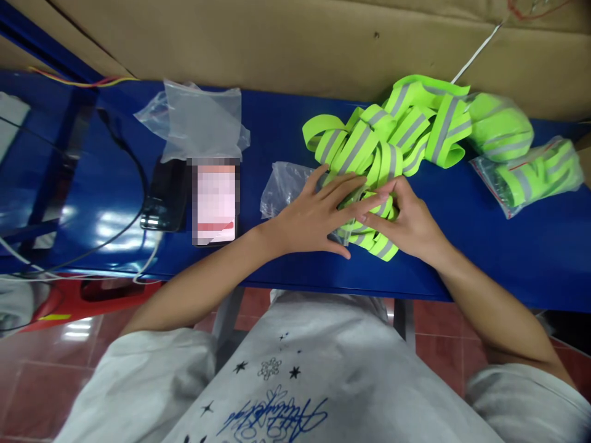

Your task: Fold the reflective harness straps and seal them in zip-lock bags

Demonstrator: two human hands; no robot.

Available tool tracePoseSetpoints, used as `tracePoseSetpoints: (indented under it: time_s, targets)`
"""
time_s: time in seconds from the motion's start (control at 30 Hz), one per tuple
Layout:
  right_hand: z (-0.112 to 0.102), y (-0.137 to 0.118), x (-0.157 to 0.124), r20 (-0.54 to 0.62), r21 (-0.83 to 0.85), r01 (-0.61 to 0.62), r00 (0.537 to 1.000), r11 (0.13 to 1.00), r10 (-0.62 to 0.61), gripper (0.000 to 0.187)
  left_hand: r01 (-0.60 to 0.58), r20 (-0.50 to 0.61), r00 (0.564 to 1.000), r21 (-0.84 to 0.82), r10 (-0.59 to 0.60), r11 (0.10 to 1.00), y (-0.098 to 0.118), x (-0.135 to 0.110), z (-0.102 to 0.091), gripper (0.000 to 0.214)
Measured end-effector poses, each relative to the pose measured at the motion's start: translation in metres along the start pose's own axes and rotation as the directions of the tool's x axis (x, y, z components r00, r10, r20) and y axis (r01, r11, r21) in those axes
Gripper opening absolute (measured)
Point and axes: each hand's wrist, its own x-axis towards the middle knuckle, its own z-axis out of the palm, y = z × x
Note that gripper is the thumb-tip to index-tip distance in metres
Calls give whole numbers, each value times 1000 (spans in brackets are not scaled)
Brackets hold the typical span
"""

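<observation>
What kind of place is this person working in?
Likely a small packing bench: a blue table holds a heap of loose neon reflective bands, empty clear plastic bags and filled bags. The left hand and right hand hold a folded bundle.

Bright, even light from overhead, with white glare pooling on the glossy blue table (106,221) at the left. The neon straps (369,147) glow near oversaturated, sharply focused; a pixelated patch (216,200) masks one small area. Wide-angle bend curves the table's edges.
</observation>
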Motion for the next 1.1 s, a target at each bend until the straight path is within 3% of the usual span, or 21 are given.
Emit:
tracePoseSetpoints:
  time_s: [0.17, 0.27, 0.5, 0.7, 0.93, 1.0, 1.1]
  targets:
    - [-5, -13, -7, 68, -53, 104, 993, 993, -101, 30, 29, -42, 999, 29, -27, 999, 1, 0, 2, 109]
    - [-7, -15, -6, 51, -58, 185, 982, 981, -182, 26, 53, -55, 997, 34, -51, 998, 5, 1, 2, 108]
    - [2, -10, -5, -62, -26, 71, 995, 997, -73, 21, 43, -39, 998, 88, -40, 995, 13, 1, 7, 113]
    - [0, -16, -6, -44, 42, 312, 950, 949, -310, 23, 91, -59, 995, 115, -84, 989, 11, 4, -3, 112]
    - [12, -15, -10, -286, 28, 178, 944, 984, -163, 26, 52, -49, 998, 164, -44, 985, 26, 9, -12, 103]
    - [10, -16, -9, -261, 56, 171, 953, 984, -151, 29, 40, -63, 998, 180, -29, 983, 25, 10, -14, 103]
    - [5, -17, -5, -117, 241, 171, 982, 955, -146, 35, 120, -101, 989, 140, -106, 983, 20, 11, -22, 104]
